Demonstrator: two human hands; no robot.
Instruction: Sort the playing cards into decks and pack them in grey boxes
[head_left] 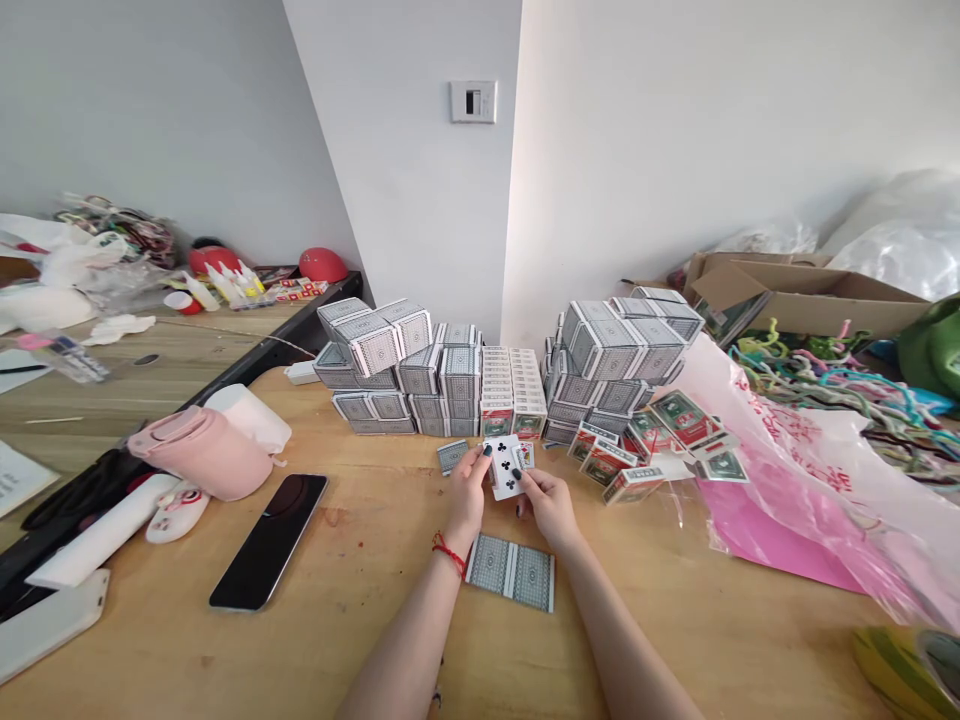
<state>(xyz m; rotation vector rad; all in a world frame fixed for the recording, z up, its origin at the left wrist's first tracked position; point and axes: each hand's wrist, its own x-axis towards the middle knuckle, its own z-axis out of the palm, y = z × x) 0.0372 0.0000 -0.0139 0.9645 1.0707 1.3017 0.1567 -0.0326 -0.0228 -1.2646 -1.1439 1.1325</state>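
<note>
My left hand (468,492), a red string bracelet (448,553) at its wrist, pinches the left edge of a playing card (507,482) with black clubs facing up. My right hand (550,507) is closed on the card's right side. Just behind it shows part of a face card (528,454). Left of my fingers lies a face-down card (452,457). Between my forearms, two patterned card backs (511,572) lie side by side on the wooden table. Upright card boxes (512,385) stand in rows just beyond my hands.
Tall stacks of card decks stand at left (382,370) and right (622,360). Loose red card boxes (609,460) lie beside pink plastic wrapping (795,530). A black-screened phone (270,542) and pink cup (199,452) are at left. An open carton (832,305) sits at back right.
</note>
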